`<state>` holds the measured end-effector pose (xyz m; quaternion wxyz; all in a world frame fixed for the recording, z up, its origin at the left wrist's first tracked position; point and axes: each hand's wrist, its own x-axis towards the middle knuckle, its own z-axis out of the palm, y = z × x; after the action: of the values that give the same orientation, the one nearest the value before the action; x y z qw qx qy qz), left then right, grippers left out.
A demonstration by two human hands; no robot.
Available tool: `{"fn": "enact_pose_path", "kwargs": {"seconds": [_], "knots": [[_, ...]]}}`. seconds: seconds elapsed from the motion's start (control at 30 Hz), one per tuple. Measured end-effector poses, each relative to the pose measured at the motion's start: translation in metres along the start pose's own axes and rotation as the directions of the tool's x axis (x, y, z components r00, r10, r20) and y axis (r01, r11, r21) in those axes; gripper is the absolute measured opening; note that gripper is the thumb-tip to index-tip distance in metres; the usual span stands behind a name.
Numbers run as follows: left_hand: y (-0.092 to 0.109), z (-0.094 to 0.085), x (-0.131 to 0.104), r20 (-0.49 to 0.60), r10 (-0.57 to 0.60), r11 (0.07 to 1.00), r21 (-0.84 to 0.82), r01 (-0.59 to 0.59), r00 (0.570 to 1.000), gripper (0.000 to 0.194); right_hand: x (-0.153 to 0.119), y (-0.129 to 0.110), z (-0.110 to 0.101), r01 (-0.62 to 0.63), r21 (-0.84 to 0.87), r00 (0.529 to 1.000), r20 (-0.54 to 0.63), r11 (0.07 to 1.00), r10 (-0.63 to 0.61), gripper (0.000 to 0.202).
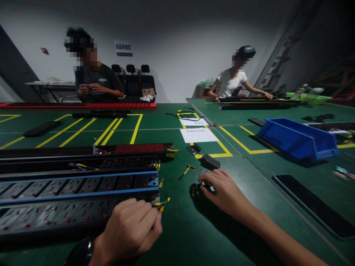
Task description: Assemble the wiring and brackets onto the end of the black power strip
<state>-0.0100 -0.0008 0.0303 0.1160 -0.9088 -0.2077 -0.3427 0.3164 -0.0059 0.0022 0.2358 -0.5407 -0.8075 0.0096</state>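
At the near left of our green bench (177, 232), the closest socket strip (69, 214) lies flat, red dots along its face, yellow-and-green wire ends (161, 204) sticking out past its right end. Our left hand (133, 225) is curled at that end, just beside the wires; we can't tell if it grips anything. Our right hand (223, 190) is well apart from the left, fingertips down by the bench surface, a small brownish piece (193, 190) just beside them; can't tell if it's pinching a part.

Behind the closest strip: a blue-edged strip (88, 185), then two dark rails (55, 152), the farther one carrying a red block (138, 148). Past our right hand: black block (210, 162), short yellow-and-black piece (187, 171) left of it. To our right, a dark phone-like slab (316, 207) lies flat, blue bin (299, 138) farther back. Across from us: one person in a dark shirt (97, 85), another in white (231, 83), hands at long dark bars (255, 107).
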Motion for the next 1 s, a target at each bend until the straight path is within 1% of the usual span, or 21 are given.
{"fn": "enact_pose_path", "kwargs": {"seconds": [0.1,0.23,0.47,0.57,0.7,0.83,1.0], "knots": [[0.0001,-0.0009,0.0010,0.006,-0.001,1.000,-0.002,0.001,1.000,0.033,-0.0005,0.0004,0.0006,-0.011,0.003,1.000,-0.001,1.000,0.011,0.022],[-0.0006,-0.0009,0.0006,-0.012,0.007,1.000,-0.001,-0.007,1.000,0.034,-0.0012,0.0010,0.0007,-0.020,0.005,1.000,-0.005,1.000,0.020,0.025],[-0.0007,0.0001,0.0014,-0.011,0.006,1.000,0.010,-0.006,1.000,0.035,-0.0007,0.0014,-0.0005,-0.028,-0.007,0.999,-0.046,1.000,0.028,0.030],[0.0005,-0.0018,0.0031,0.004,-0.002,1.000,0.014,0.002,1.000,0.035,-0.0008,0.0016,-0.0002,-0.018,0.005,0.999,-0.037,1.000,0.019,0.027],[0.0013,-0.0035,0.0050,0.008,-0.006,1.000,0.002,0.006,1.000,0.037,-0.0002,-0.0001,-0.0008,-0.016,0.031,0.999,-0.049,0.999,0.018,0.017],[0.0019,-0.0039,0.0045,0.009,-0.012,1.000,-0.003,0.012,1.000,0.037,0.0011,-0.0018,-0.0025,-0.058,0.110,0.991,-0.112,0.992,0.070,0.012],[0.0022,-0.0042,0.0034,0.011,-0.011,1.000,0.001,0.011,1.000,0.038,0.0008,0.0006,-0.0017,-0.116,0.171,0.959,-0.238,0.979,0.155,0.008]]}}
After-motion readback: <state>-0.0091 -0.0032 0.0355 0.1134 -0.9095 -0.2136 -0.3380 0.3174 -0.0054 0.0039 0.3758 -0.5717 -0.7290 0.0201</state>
